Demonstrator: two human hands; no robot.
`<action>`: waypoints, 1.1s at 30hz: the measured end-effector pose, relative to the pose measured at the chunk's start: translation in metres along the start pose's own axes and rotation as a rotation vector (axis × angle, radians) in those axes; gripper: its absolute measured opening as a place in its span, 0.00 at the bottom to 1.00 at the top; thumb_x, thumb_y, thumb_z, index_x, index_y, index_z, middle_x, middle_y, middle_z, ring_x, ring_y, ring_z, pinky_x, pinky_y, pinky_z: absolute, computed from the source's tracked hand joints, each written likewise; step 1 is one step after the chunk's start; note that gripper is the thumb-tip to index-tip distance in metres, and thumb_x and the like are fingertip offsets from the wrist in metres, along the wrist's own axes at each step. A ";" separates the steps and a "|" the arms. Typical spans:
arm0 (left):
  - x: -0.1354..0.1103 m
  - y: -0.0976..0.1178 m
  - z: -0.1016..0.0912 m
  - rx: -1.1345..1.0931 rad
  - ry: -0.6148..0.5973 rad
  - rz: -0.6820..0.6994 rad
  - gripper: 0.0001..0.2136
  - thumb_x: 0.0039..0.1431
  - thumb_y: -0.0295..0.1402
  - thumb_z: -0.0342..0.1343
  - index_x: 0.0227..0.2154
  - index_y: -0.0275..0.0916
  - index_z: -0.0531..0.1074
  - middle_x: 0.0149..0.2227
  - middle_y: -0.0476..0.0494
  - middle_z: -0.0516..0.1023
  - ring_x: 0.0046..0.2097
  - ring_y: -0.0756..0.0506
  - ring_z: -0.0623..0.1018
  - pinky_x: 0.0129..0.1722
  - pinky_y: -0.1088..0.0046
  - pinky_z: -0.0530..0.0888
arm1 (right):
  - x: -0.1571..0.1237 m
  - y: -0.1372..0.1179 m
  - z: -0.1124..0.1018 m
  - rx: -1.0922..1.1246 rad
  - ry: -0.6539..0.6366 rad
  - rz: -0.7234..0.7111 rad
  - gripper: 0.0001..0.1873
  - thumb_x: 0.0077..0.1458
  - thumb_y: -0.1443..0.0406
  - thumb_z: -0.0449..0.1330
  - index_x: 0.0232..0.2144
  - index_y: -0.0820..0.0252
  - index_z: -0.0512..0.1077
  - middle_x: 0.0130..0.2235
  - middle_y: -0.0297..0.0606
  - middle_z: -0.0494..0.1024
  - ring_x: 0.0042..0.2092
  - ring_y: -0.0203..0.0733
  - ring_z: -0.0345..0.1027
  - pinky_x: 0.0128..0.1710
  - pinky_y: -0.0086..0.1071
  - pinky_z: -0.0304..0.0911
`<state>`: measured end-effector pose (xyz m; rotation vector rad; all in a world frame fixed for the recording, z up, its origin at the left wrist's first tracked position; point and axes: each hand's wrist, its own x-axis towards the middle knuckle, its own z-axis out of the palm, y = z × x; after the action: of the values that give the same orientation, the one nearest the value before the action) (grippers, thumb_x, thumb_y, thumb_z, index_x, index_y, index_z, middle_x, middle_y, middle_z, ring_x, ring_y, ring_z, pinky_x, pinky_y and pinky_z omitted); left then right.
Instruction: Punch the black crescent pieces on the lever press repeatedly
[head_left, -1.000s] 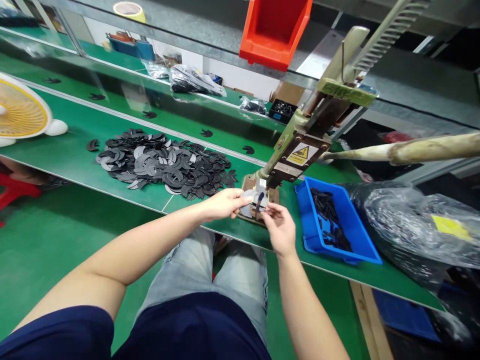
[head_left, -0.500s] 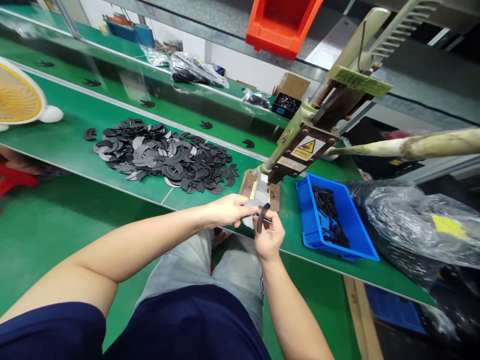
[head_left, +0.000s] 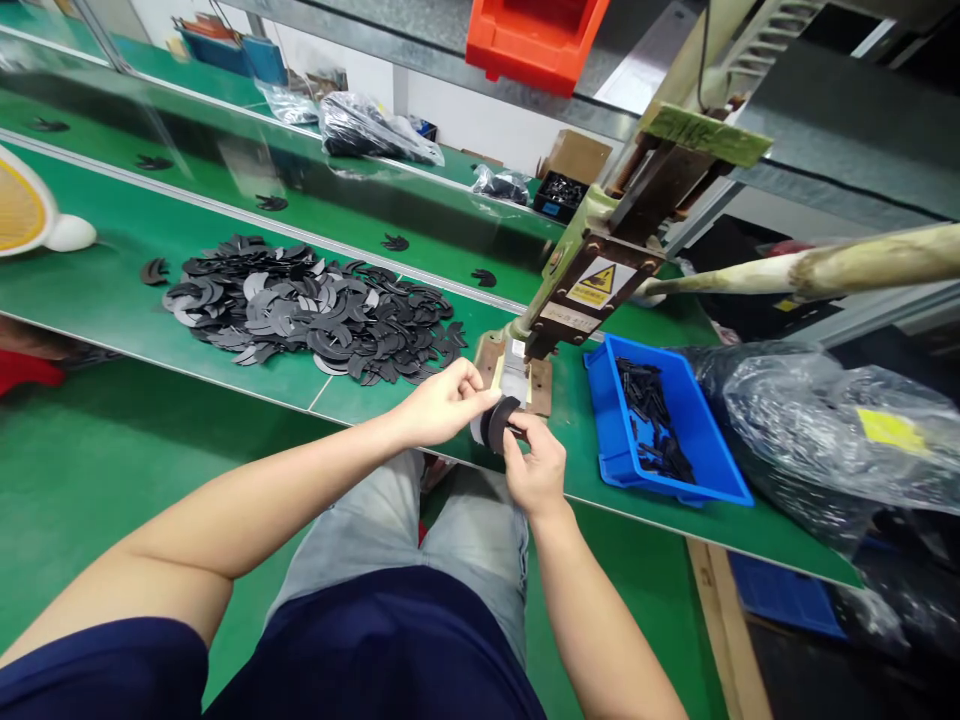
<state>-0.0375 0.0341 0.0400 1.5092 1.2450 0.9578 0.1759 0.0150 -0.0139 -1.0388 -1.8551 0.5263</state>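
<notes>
My left hand point(head_left: 442, 402) and my right hand point(head_left: 534, 462) meet at the front edge of the green bench, both pinching a black curved piece point(head_left: 497, 420) between their fingertips. The piece sits just in front of the base of a hand-lever press point(head_left: 581, 290). A big heap of the same black curved pieces point(head_left: 307, 322) lies on the bench to the left of my left hand. A blue tray point(head_left: 660, 425) holding small black strips stands to the right of my right hand.
The press's long lever point(head_left: 825, 268) reaches out to the right. A clear bag of black parts point(head_left: 832, 430) lies at far right. Behind runs a green conveyor belt point(head_left: 337, 225) carrying single black pieces. An orange bin point(head_left: 536, 40) hangs overhead. A fan point(head_left: 26, 210) stands at far left.
Both hands drew the black piece back from the press base toward the bench edge. The piece has turned and now shows its broad face.
</notes>
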 end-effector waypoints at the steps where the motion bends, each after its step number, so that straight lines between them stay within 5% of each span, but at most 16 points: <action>1: -0.003 -0.001 0.001 0.012 0.060 0.071 0.16 0.64 0.48 0.62 0.40 0.39 0.70 0.36 0.48 0.73 0.34 0.49 0.72 0.34 0.74 0.70 | 0.000 0.000 0.000 -0.008 -0.016 -0.009 0.11 0.64 0.64 0.60 0.48 0.54 0.76 0.45 0.41 0.83 0.46 0.43 0.78 0.50 0.39 0.74; 5: -0.010 -0.007 0.007 0.132 0.076 0.216 0.14 0.64 0.46 0.64 0.36 0.39 0.76 0.44 0.42 0.69 0.41 0.47 0.72 0.37 0.73 0.71 | -0.002 0.002 0.001 -0.029 -0.027 -0.040 0.08 0.65 0.64 0.60 0.46 0.56 0.75 0.42 0.40 0.82 0.43 0.41 0.77 0.47 0.37 0.74; 10: -0.009 -0.017 0.013 0.012 0.018 0.166 0.17 0.66 0.45 0.62 0.28 0.37 0.75 0.42 0.42 0.67 0.42 0.46 0.72 0.35 0.73 0.71 | -0.005 0.005 -0.001 -0.031 -0.021 -0.081 0.07 0.64 0.63 0.60 0.43 0.56 0.75 0.41 0.41 0.81 0.42 0.41 0.76 0.44 0.38 0.73; 15: -0.006 -0.017 0.016 -0.035 -0.007 0.183 0.18 0.64 0.46 0.63 0.26 0.38 0.73 0.37 0.43 0.69 0.45 0.45 0.72 0.46 0.70 0.71 | -0.008 0.002 -0.007 -0.006 0.013 -0.106 0.08 0.63 0.64 0.61 0.44 0.55 0.75 0.40 0.41 0.81 0.41 0.42 0.76 0.43 0.39 0.73; 21: -0.007 -0.016 0.025 -0.435 -0.063 -0.140 0.25 0.51 0.53 0.72 0.33 0.39 0.68 0.32 0.51 0.70 0.34 0.50 0.70 0.35 0.74 0.68 | -0.012 -0.001 -0.011 0.052 0.024 -0.080 0.09 0.63 0.64 0.61 0.46 0.54 0.76 0.42 0.42 0.82 0.44 0.45 0.78 0.46 0.43 0.75; 25: -0.014 -0.009 0.029 -0.656 -0.299 -0.322 0.29 0.48 0.54 0.74 0.40 0.37 0.71 0.32 0.49 0.75 0.30 0.50 0.73 0.30 0.75 0.70 | -0.014 -0.008 -0.020 0.100 -0.005 -0.047 0.08 0.63 0.65 0.63 0.45 0.53 0.77 0.41 0.40 0.82 0.42 0.42 0.78 0.44 0.39 0.75; 30: -0.015 -0.001 0.040 -0.755 -0.343 -0.299 0.29 0.44 0.51 0.77 0.37 0.37 0.71 0.30 0.49 0.76 0.28 0.51 0.74 0.30 0.75 0.71 | -0.015 -0.023 -0.044 0.138 -0.039 0.015 0.07 0.64 0.64 0.62 0.44 0.54 0.77 0.39 0.38 0.81 0.40 0.39 0.77 0.41 0.34 0.75; 33: -0.008 -0.008 0.036 -0.616 -0.352 -0.210 0.28 0.49 0.54 0.73 0.40 0.37 0.73 0.32 0.45 0.78 0.30 0.48 0.77 0.32 0.71 0.75 | -0.002 -0.026 -0.066 0.150 -0.081 0.133 0.09 0.65 0.61 0.61 0.45 0.55 0.78 0.39 0.38 0.80 0.39 0.38 0.76 0.40 0.33 0.74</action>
<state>-0.0068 0.0203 0.0226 0.9820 0.7411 0.7941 0.2225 -0.0053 0.0352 -1.0573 -1.7944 0.7852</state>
